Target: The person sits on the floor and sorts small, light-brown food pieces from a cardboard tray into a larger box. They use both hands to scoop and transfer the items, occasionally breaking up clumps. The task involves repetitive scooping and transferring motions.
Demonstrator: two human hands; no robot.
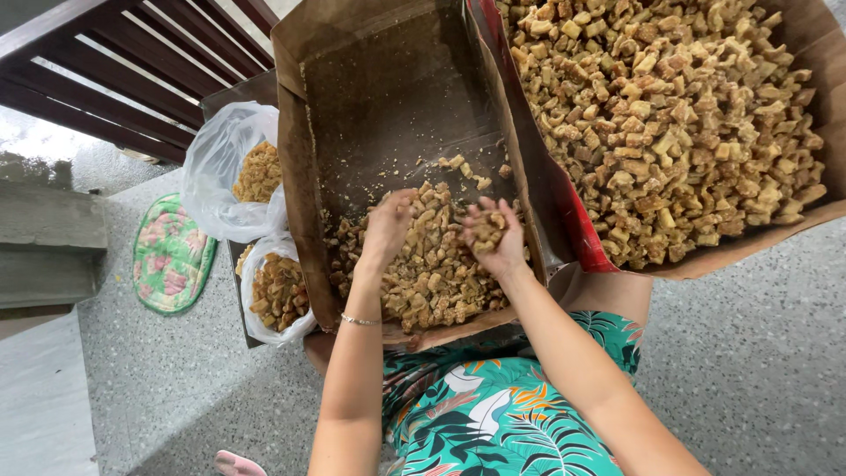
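Note:
A cardboard box (388, 97) tilts toward me with a heap of brown fried snack pieces (432, 273) at its near end. My left hand (388, 225) is dug into the heap, fingers curled around some pieces. Beside it, my right hand (493, 234) is cupped and holds a small handful of the pieces just above the heap. A thin bracelet (359, 321) sits on my left wrist.
A second, larger cardboard box (793, 115) on the right is full of the same pieces. Two clear plastic bags (225, 167) (273, 295) with pieces stand at the left. A flowered mat (169, 256) lies on the speckled floor near dark wooden railings (132, 70).

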